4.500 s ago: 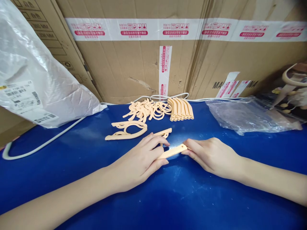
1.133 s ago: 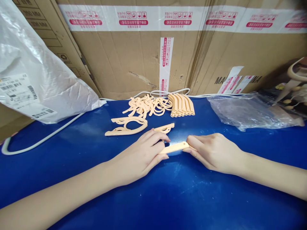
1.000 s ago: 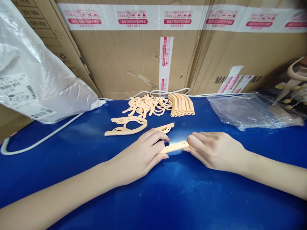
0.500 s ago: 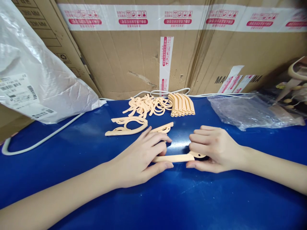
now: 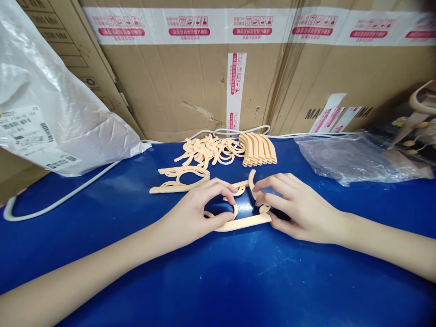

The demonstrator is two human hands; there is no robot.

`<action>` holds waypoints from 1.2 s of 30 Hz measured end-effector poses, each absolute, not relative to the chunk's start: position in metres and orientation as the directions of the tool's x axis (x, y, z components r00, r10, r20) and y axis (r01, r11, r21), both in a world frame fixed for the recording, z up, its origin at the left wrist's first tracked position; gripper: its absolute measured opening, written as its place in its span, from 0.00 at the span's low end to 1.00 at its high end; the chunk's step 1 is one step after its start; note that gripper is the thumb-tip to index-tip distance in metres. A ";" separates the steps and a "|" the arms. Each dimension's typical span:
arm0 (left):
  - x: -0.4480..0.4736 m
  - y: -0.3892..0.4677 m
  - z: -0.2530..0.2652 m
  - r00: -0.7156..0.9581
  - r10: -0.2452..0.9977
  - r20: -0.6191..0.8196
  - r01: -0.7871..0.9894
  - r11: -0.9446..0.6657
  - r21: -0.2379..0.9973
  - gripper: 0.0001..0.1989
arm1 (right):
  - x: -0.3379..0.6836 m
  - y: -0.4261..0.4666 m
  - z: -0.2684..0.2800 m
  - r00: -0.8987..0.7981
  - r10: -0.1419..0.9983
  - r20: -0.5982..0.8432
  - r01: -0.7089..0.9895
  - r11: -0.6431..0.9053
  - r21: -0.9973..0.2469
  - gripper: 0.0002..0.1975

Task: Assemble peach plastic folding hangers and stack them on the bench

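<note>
Beige plastic folding-hanger parts lie in front of me. My left hand (image 5: 200, 206) is closed, thumb and fingers pinching a thin curved strip at the left end of a long hanger arm (image 5: 247, 221). My right hand (image 5: 294, 206) is at the arm's other end, its thumb by the tip. Its bent fingers are on a small curved piece (image 5: 252, 181) that stands up at an angle. A rounded beige end (image 5: 265, 208) shows under those fingers. Just behind my hands lies another hanger arm (image 5: 241, 187), partly hidden. A two-armed hanger piece (image 5: 180, 178) is behind my left hand.
On the blue table (image 5: 218, 281), a heap of curved parts (image 5: 211, 150) lies beside a row of hanger arms (image 5: 258, 148). Clear plastic bag (image 5: 354, 156) at right, white parcel bag (image 5: 61, 100) at left, white cable (image 5: 64, 193), cardboard boxes (image 5: 177, 86) behind.
My right hand's fingers have loosened from a fist around the hanger arm's end, and a curved piece now shows at them. My left hand has moved from lying over the arm to a pinch.
</note>
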State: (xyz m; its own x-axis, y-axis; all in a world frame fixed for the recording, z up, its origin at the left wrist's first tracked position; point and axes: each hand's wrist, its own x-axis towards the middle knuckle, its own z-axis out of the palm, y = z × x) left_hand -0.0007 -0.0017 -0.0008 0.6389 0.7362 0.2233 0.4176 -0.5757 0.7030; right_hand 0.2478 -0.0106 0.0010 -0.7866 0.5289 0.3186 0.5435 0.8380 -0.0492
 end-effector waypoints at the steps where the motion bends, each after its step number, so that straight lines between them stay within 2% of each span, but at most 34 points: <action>1: -0.001 -0.001 -0.001 0.640 0.736 0.220 0.422 -0.576 0.700 0.05 | 0.248 -0.011 0.000 -0.773 0.547 0.321 0.574 0.819 -0.013 0.07; 4: -0.001 -0.001 0.000 0.663 0.709 0.242 0.418 -0.618 0.666 0.07 | 0.248 -0.012 -0.002 -0.723 0.597 0.349 0.657 0.750 0.079 0.10; 6: 0.000 -0.002 0.001 0.673 0.700 0.240 0.434 -0.636 0.638 0.07 | 0.248 -0.012 -0.003 -0.711 0.606 0.357 0.673 0.734 0.092 0.10; 11: 0.000 -0.003 0.001 0.660 0.717 0.225 0.495 -0.639 0.589 0.02 | 0.249 -0.010 -0.002 -0.750 0.595 0.290 0.609 0.792 -0.050 0.08; 17: 0.000 -0.004 -0.003 0.633 0.737 0.235 0.535 -0.637 0.555 0.09 | 0.249 -0.012 0.001 -0.765 0.570 0.300 0.559 0.819 -0.130 0.10; 20: 0.001 -0.006 -0.004 0.646 0.727 0.232 0.557 -0.657 0.507 0.15 | 0.249 -0.013 0.002 -0.781 0.537 0.319 0.537 0.838 -0.095 0.11; 25: 0.001 -0.008 -0.003 0.656 0.712 0.248 0.560 -0.681 0.472 0.16 | 0.247 -0.015 0.000 -0.811 0.474 0.342 0.500 0.866 -0.012 0.23; 30: 0.002 -0.012 -0.004 0.638 0.705 0.312 0.564 -0.702 0.435 0.15 | 0.247 -0.015 -0.002 -0.842 0.425 0.333 0.454 0.891 0.012 0.22; 36: 0.002 -0.015 -0.004 0.611 0.723 0.323 0.586 -0.687 0.430 0.15 | 0.247 -0.015 -0.002 -0.889 0.338 0.309 0.365 0.931 0.033 0.18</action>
State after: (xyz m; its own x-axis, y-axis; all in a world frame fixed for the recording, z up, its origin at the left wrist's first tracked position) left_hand 0.0021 -0.0150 -0.0037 0.6108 0.7228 0.3233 0.5856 -0.6872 0.4300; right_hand 0.2471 -0.0154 -0.0019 -0.8893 0.3376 0.3085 0.3646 0.9306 0.0327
